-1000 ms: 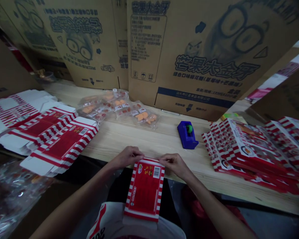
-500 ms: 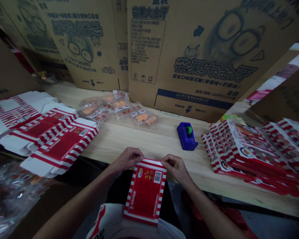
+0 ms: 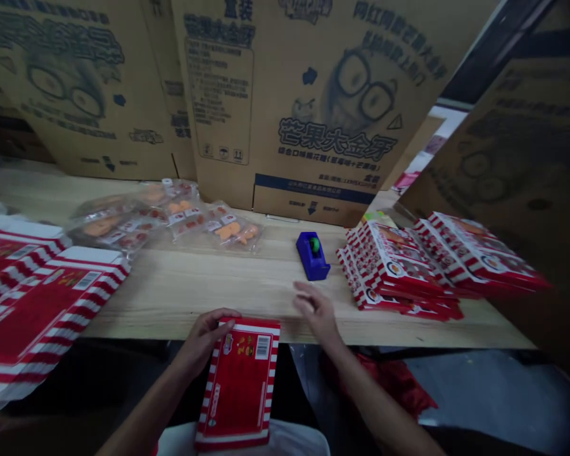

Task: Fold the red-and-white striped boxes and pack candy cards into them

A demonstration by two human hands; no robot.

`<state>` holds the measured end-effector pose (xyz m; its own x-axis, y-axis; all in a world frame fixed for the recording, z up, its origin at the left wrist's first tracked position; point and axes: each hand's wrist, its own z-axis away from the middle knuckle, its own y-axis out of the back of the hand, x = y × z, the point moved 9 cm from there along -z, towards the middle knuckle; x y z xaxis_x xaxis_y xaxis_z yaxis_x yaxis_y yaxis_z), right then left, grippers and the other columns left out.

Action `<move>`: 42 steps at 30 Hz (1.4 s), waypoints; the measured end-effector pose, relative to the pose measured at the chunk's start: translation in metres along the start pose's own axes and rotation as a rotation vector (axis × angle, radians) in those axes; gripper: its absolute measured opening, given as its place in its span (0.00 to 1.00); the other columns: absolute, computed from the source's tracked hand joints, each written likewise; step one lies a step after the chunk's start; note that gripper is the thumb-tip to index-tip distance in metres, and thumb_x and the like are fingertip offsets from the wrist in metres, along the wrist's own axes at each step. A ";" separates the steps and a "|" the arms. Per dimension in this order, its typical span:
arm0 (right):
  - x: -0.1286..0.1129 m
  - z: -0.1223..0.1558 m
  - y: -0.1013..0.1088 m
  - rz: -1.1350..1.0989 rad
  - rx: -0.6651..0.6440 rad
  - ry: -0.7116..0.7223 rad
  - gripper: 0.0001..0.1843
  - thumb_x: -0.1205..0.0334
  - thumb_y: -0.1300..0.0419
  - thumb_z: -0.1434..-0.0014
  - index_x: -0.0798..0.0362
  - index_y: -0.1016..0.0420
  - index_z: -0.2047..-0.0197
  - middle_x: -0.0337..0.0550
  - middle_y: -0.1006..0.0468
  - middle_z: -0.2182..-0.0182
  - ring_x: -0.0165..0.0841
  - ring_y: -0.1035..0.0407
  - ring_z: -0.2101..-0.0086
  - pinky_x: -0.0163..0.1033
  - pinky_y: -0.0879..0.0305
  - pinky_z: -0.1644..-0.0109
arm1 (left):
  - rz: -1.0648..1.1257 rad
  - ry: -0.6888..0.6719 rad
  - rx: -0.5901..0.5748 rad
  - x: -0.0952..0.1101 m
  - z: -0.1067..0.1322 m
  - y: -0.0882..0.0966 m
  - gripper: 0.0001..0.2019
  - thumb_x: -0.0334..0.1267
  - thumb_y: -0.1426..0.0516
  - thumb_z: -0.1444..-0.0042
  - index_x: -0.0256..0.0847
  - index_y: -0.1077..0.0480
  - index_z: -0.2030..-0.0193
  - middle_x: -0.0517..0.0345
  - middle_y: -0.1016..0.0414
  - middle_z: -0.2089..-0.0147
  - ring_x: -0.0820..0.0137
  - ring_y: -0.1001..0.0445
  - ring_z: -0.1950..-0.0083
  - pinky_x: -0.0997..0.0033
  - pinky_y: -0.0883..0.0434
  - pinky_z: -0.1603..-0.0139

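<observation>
- flat red-and-white striped card carton (image 3: 240,380): smooth printed face up, long axis toward 12 o'clock, far end at front edge of table (image 3: 194,282)
- left hand (image 3: 204,339): fingers curled over carton's far left corner, pinching it
- right hand (image 3: 316,310): fingers loosely spread, off carton, at 1 o'clock from it
- blue tape dispenser (image 3: 312,256): 1 o'clock
- clear plastic bags (image 3: 171,218) of orange pieces: 11 o'clock
- stacked printed boxes (image 3: 389,266): 2 o'clock
- flat striped cartons (image 3: 42,304): 10 o'clock

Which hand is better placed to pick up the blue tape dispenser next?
Probably the right hand: it is open and holds nothing, and it is nearer the blue tape dispenser. The left hand is farther away and occupied at the edge of the red-and-white striped box.
</observation>
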<state>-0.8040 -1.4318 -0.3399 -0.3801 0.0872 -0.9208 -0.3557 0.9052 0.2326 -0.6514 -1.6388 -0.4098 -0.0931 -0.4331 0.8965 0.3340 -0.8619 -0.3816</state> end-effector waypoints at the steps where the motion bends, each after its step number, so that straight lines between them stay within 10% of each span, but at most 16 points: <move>1: 0.004 -0.018 0.029 0.054 0.168 0.003 0.15 0.54 0.36 0.49 0.52 0.22 0.59 0.48 0.21 0.56 0.39 0.28 0.56 0.41 0.31 0.56 | 0.017 0.022 -0.005 -0.002 0.000 -0.001 0.15 0.42 0.33 0.54 0.38 0.25 0.61 0.56 0.22 0.65 0.69 0.25 0.69 0.72 0.28 0.67; 4: 0.027 -0.063 0.086 0.114 0.422 -0.084 0.17 0.50 0.35 0.54 0.55 0.22 0.68 0.45 0.22 0.69 0.35 0.30 0.67 0.37 0.35 0.66 | 0.042 0.037 -0.023 -0.004 0.000 -0.006 0.15 0.43 0.33 0.54 0.39 0.24 0.61 0.56 0.21 0.67 0.69 0.24 0.69 0.71 0.27 0.67; 9: 0.055 -0.099 0.089 0.031 0.354 -0.186 0.18 0.49 0.33 0.64 0.56 0.27 0.84 0.35 0.33 0.88 0.27 0.43 0.84 0.34 0.47 0.78 | 0.011 -0.035 0.053 -0.002 -0.003 -0.004 0.14 0.43 0.32 0.55 0.38 0.23 0.63 0.57 0.21 0.67 0.69 0.23 0.69 0.72 0.26 0.67; 19: 0.067 -0.053 0.086 -0.228 0.569 -0.123 0.14 0.52 0.33 0.62 0.54 0.27 0.78 0.40 0.26 0.74 0.32 0.32 0.72 0.38 0.33 0.69 | 0.014 -0.173 0.186 0.064 -0.019 0.010 0.19 0.45 0.30 0.61 0.37 0.25 0.64 0.57 0.21 0.70 0.68 0.25 0.73 0.70 0.26 0.71; 27: 0.086 -0.036 0.080 -0.277 0.520 -0.174 0.15 0.54 0.30 0.64 0.54 0.29 0.80 0.36 0.31 0.79 0.29 0.36 0.74 0.40 0.32 0.64 | -0.323 -0.057 -0.096 0.085 -0.049 -0.003 0.17 0.47 0.32 0.60 0.35 0.25 0.70 0.59 0.24 0.75 0.72 0.28 0.75 0.76 0.32 0.74; 31: 0.066 -0.027 0.050 -0.317 0.340 -0.243 0.15 0.52 0.30 0.60 0.54 0.26 0.77 0.37 0.30 0.77 0.30 0.35 0.73 0.40 0.31 0.63 | -0.449 -0.018 -0.252 0.075 -0.051 -0.018 0.16 0.47 0.34 0.56 0.34 0.25 0.70 0.59 0.26 0.76 0.73 0.30 0.76 0.76 0.34 0.74; 37: -0.026 -0.003 -0.076 -0.111 -0.610 -0.059 0.12 0.55 0.35 0.48 0.54 0.25 0.77 0.39 0.27 0.73 0.31 0.33 0.70 0.35 0.37 0.64 | -0.530 -0.018 -0.368 0.057 -0.051 -0.044 0.14 0.45 0.34 0.57 0.33 0.25 0.71 0.58 0.26 0.76 0.73 0.31 0.76 0.76 0.36 0.73; 42: -0.045 -0.001 -0.097 0.367 -0.554 0.122 0.14 0.58 0.33 0.51 0.53 0.31 0.81 0.37 0.30 0.78 0.29 0.38 0.75 0.34 0.45 0.70 | -0.534 -0.053 -0.384 0.053 -0.045 -0.052 0.15 0.47 0.36 0.55 0.34 0.24 0.71 0.58 0.27 0.78 0.72 0.33 0.77 0.75 0.36 0.74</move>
<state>-0.7529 -1.5239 -0.3208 -0.6421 0.2708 -0.7172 -0.5582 0.4762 0.6795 -0.7156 -1.6286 -0.3522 -0.1041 0.0851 0.9909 -0.1046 -0.9918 0.0741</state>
